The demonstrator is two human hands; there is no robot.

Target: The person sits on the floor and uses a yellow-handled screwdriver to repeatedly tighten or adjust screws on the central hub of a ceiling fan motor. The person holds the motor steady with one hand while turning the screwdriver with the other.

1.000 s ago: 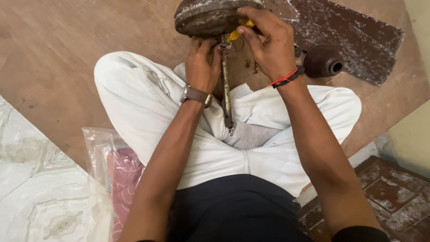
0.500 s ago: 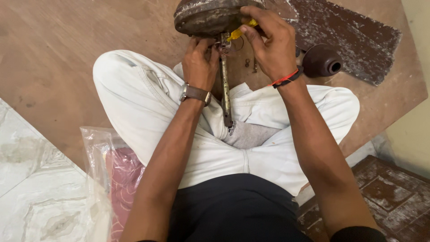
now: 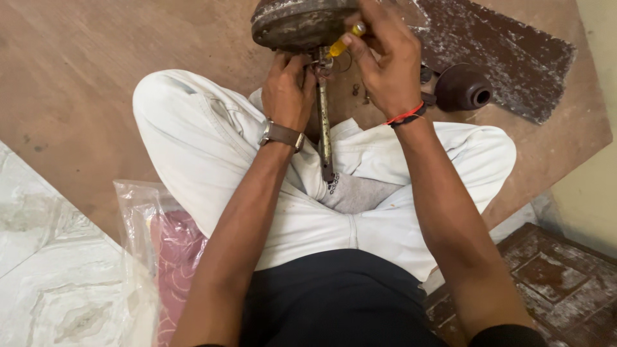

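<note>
**Hands at the joint under a dusty round housing**

At the left edge of the floor (image 3: 83, 77), beside pale patterned tiles, lies a clear plastic bag (image 3: 144, 218) with pink cloth inside. The person sits cross-legged in white trousers (image 3: 212, 148) on the brown floor.

The left hand (image 3: 289, 90), a watch (image 3: 281, 135) on its wrist, is closed around the top of a metal rod (image 3: 323, 128) that runs down to the lap. Its fingers curl tight on the rod just below the round housing (image 3: 302, 22), a grimy grey disc at the far edge of the floor. The right hand (image 3: 385, 61), with a red thread at the wrist, pinches a small yellow-handled screwdriver (image 3: 344, 42); its fingers are narrow around the handle, and the tip points at the joint between rod and housing, right beside the left thumb.

To the right, a dark cup-shaped cover (image 3: 463, 87) lies on its side near a worn dark mat (image 3: 508, 51).

The likely trouble: the tip could slip off the joint and jab the left hand, since the two sit almost touching. The heavy housing could also tilt on the thin rod if the left grip loosens, and small loose parts on the floor could roll away.
</note>
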